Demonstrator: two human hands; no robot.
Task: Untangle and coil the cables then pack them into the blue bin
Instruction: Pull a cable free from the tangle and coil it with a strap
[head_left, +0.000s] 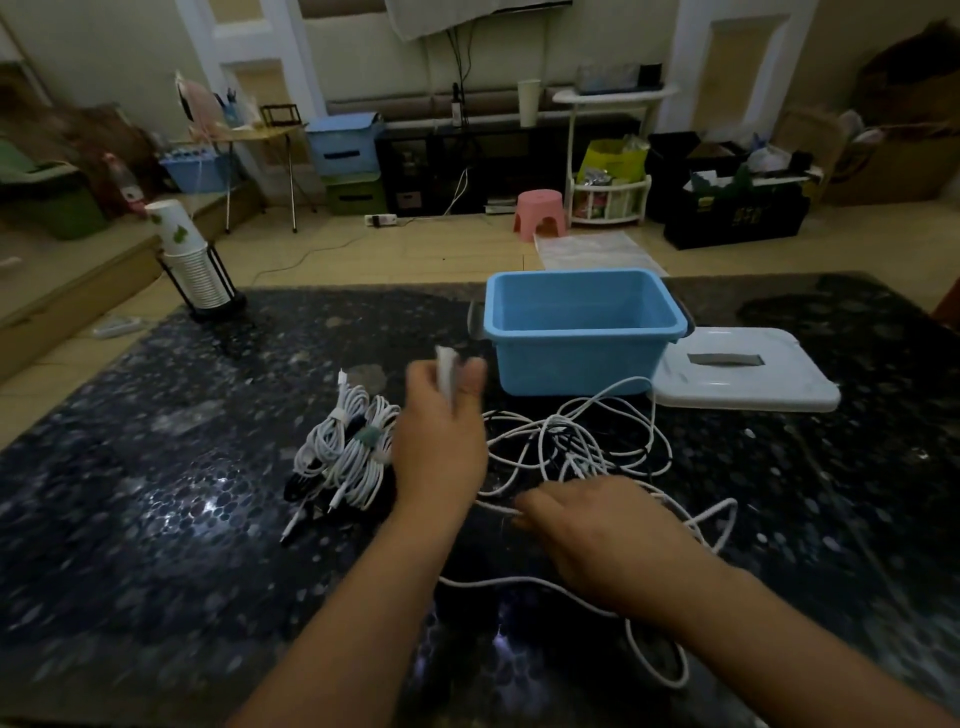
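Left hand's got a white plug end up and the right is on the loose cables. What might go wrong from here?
1. The left hand pinches a white plug end while the loose tangle lies knotted; pulling may tighten the knots.
2. The coiled bundles lie right beside the tangle, so dragged strands might snag them.
3. One white strand loops toward the table's near edge under the right hand, and might slip off.

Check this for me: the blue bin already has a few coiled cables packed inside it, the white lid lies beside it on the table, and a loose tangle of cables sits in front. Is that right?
Not quite. The head view shows the blue bin with nothing inside; the coiled cables lie on the table, left of the bin. The rest holds: the white lid lies beside it and the loose tangle sits in front.
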